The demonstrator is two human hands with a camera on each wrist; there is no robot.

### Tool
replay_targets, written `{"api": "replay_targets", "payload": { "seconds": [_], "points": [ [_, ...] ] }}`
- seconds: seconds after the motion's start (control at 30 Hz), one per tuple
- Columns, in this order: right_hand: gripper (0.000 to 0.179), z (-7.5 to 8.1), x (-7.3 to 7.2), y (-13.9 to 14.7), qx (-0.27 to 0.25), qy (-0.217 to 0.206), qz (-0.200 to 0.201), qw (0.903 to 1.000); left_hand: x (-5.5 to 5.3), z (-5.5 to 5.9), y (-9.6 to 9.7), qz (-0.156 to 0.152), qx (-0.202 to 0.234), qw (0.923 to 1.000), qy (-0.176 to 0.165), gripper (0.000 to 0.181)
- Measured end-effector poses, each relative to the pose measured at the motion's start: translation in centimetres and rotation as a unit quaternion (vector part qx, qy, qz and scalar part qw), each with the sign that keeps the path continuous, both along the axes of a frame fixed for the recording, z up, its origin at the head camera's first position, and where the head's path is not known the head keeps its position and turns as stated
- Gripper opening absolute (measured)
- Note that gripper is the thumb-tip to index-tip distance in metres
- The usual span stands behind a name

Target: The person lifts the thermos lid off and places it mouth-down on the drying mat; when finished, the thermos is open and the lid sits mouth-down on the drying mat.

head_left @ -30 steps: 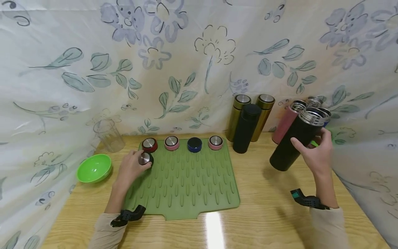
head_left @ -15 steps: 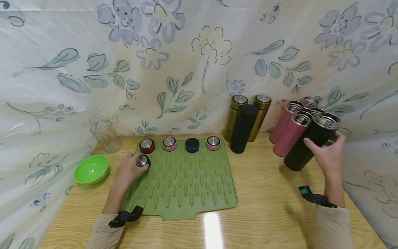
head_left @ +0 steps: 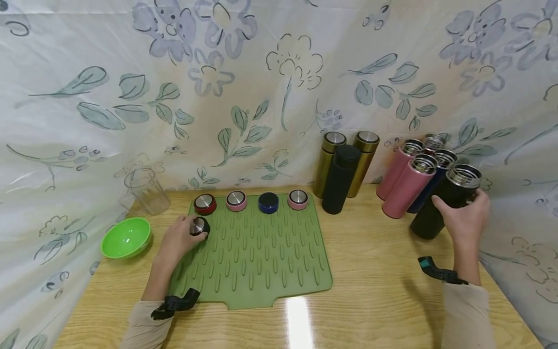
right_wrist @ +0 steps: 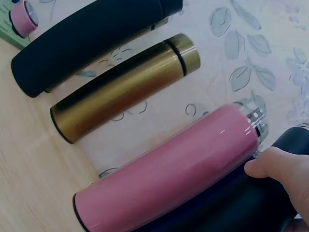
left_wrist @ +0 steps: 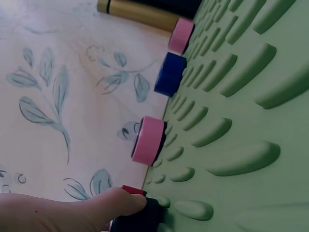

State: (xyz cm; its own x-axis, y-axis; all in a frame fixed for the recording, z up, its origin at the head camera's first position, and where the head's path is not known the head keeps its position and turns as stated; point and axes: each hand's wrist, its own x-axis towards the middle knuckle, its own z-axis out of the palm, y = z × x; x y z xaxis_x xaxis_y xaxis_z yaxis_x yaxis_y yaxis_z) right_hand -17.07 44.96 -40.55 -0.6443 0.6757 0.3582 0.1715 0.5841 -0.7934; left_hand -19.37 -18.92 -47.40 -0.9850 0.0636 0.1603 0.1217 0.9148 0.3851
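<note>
My left hand pinches a black bottle lid with a silver top at the left of the green ribbed mat; in the left wrist view the thumb lies along its side. At the far right, my right hand grips a black lidless thermos bottle, upright with its steel mouth up. Beside it stand a blue open bottle and two pink open bottles, the nearer pink bottle plain in the right wrist view. Another steel mouth shows behind them.
Along the mat's back edge sit a red lid, a blue lid and two pink lids. A capped black bottle stands before two gold bottles. At left are a green bowl and a clear pitcher.
My right hand has carried the black bottle rightward and down beside the pink and blue bottles, uncovering the nearer pink one. My left hand keeps its pinch on the black lid.
</note>
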Motion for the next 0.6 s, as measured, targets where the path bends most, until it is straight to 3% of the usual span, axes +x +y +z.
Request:
{"api": "replay_targets", "payload": {
  "seconds": [0.27, 0.6],
  "points": [
    [0.083, -1.0, -0.8, 1.0, -0.067, 0.001, -0.023, 0.9975, 0.0, -0.4, 0.0, -0.007, -0.007, 0.9999, 0.006, 0.066],
    [0.085, -1.4, -1.2, 1.3, -0.063, -0.012, -0.026, 0.9976, 0.0, -0.1, 0.5, -0.004, -0.002, 1.0, 0.0, 0.068]
  ]
}}
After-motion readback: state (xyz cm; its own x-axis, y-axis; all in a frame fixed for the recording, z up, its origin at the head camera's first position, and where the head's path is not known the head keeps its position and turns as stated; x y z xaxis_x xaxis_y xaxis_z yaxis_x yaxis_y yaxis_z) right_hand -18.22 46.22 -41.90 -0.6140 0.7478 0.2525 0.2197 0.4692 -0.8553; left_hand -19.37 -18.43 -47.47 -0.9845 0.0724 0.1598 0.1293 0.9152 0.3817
